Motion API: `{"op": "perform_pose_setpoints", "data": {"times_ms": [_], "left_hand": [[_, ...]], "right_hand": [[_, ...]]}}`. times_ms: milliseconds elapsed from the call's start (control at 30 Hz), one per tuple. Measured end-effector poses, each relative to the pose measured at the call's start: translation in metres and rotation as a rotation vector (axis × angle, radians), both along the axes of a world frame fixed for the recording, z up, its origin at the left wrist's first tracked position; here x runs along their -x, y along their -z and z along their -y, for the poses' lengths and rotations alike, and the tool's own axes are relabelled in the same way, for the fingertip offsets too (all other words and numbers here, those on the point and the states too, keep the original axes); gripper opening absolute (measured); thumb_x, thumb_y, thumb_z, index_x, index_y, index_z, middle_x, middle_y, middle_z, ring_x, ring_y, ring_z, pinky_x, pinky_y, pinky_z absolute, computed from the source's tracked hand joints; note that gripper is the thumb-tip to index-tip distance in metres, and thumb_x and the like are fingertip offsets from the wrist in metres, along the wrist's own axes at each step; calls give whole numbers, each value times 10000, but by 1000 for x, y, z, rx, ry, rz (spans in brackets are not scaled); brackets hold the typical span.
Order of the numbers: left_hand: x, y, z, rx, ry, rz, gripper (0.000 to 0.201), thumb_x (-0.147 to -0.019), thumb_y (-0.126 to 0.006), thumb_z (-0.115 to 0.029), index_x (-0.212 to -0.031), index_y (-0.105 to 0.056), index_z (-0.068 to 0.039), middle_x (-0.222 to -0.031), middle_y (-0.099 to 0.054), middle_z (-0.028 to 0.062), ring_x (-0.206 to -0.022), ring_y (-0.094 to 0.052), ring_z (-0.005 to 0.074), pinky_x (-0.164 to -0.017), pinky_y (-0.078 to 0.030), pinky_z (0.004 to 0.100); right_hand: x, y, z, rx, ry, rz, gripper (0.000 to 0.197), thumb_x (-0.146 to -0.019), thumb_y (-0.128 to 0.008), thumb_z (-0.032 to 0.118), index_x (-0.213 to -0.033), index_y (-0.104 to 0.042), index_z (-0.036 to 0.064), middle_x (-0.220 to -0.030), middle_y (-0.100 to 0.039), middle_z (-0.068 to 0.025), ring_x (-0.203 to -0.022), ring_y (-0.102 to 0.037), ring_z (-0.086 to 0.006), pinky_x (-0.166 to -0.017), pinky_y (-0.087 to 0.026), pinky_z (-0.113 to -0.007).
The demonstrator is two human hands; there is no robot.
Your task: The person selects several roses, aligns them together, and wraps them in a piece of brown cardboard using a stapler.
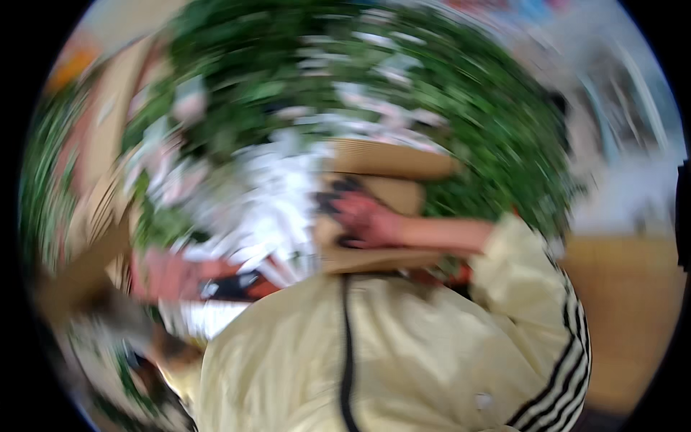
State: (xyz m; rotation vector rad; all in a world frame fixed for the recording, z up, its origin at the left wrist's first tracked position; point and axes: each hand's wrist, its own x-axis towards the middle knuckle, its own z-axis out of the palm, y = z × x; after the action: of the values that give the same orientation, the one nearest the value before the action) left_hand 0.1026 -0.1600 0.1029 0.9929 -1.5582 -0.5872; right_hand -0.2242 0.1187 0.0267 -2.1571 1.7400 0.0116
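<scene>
Strong motion blur smears the whole view. My right hand (363,216), in a red glove with dark fingertips, lies over a piece of brown corrugated cardboard (389,158). Its thumb and fingers are spread apart. Past the cardboard's left edge is a heap of white strips or paper-like pieces (270,198). At the lower left, my left hand (176,353) is only a dark smear beside my body, its fingers not readable. Near it a blurred brown cardboard-like piece (86,277) slants upward; whether the hand touches it, I cannot tell.
Masses of green leafy stems (489,122) with pale pink and white wrapped heads (191,101) fill the far side. A red and black item (237,281) lies before my body. More greenery (54,180) stands at the left. A tan surface (619,309) is at the right.
</scene>
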Motion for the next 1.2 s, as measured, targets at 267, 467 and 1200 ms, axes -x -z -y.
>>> {"op": "perform_pose_setpoints", "data": {"times_ms": [267,467,1200], "left_hand": [[138,26,-121,-349,635,-191,294,-930,-493,-182,-1076,-522,71,-961,-556,71,-819,-502,123,-730,-414,238],[147,35,-112,-348,743,43,291,-937,-504,-184,-1095,-526,60,-909,-515,20,-751,-427,82,-649,-367,212],[182,60,-135,-492,1834,827,338,-907,-452,-263,-1146,-583,-63,-1048,-635,128,-869,-616,239,-816,-468,311]], "right_hand": [[21,6,-12,222,285,564,836,-650,-700,306,-1351,-327,43,-1359,-366,-198,-1272,-327,-354,-1069,-248,-404],[30,34,13,304,160,858,817,-647,-727,256,-1366,-358,135,-1332,-417,-137,-1231,-379,-320,-1031,-301,-390],[29,-72,-53,155,1017,1228,346,-892,-556,180,-1176,-505,-10,-1050,-613,-86,-959,-581,-134,-846,-461,-276]]}}
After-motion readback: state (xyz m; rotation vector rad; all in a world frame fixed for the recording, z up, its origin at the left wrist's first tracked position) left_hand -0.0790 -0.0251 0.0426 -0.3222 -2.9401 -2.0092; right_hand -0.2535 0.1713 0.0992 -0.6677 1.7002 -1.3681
